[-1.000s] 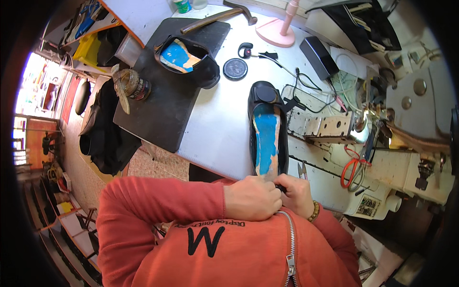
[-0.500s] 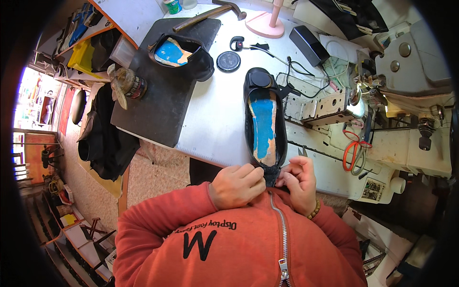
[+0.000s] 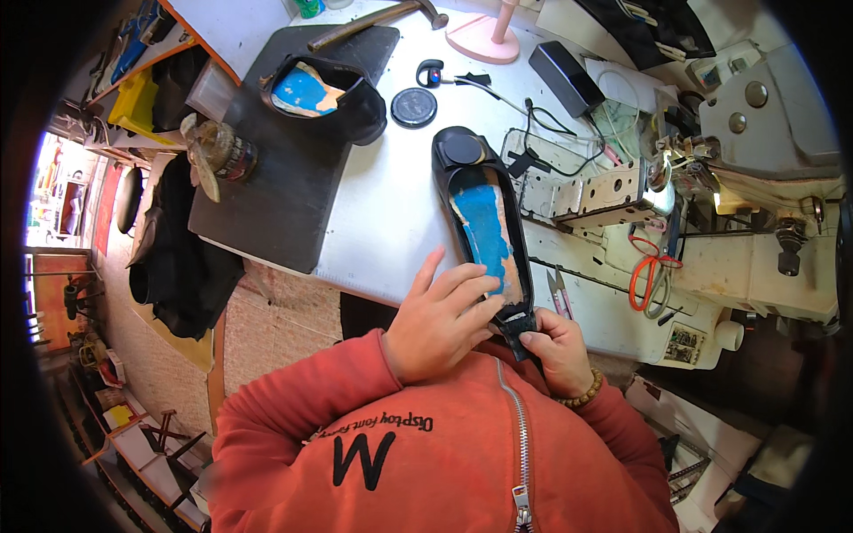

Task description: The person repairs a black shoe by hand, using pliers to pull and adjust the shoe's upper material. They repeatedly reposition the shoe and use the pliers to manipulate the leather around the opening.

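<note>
Black shoe [image 3: 487, 222], lined with a patchy blue insole [image 3: 481, 213], lies to the right of the dark mat [image 3: 284, 204], toe pointing away from the person; whether the toe rests on the table [image 3: 355, 240] or hangs just above it, I cannot tell. Well right of the mat, the right hand [image 3: 558, 348] pinches the heel end between thumb and fingers. Nearer the mat, the left hand [image 3: 442, 318] is spread wide, clutching nothing that shows, its fingertips over the heel part of the insole; whether they press on it is unclear.

With one hand bearing the hold, a slack pinch could let the shoe twist or drop, and a hard tug might crease the heel. Rubbing fingers could lift more of the flaking blue layer. Small snips [image 3: 563, 306], points apart, lie farther right of the mat than the shoe, near the right hand, so a careless shift might bring a prick. On the mat, a sweeping left sleeve could tip the jar [image 3: 233, 153] or nudge the second shoe [image 3: 324, 98].
</note>
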Demonstrator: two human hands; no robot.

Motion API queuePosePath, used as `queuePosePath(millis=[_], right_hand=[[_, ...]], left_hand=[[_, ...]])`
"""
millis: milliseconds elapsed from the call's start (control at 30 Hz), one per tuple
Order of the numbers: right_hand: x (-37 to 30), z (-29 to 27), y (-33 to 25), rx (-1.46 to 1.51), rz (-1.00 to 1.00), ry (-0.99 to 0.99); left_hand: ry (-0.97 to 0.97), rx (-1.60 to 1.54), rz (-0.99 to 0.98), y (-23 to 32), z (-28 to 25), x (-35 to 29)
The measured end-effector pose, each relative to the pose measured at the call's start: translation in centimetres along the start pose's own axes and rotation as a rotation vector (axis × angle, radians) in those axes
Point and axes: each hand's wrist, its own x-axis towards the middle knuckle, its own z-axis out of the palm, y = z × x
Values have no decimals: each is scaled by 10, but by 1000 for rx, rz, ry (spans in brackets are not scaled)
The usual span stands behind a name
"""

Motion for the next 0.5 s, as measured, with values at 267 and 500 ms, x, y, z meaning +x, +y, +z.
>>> queuePosePath(millis=[267, 500], right_hand=[[-7, -4, -6, 250, 110, 98], [-5, -7, -8, 167, 199, 95]], left_hand=[[-92, -96, 116, -11, 16, 17], [-55, -163, 202, -19, 30, 21]])
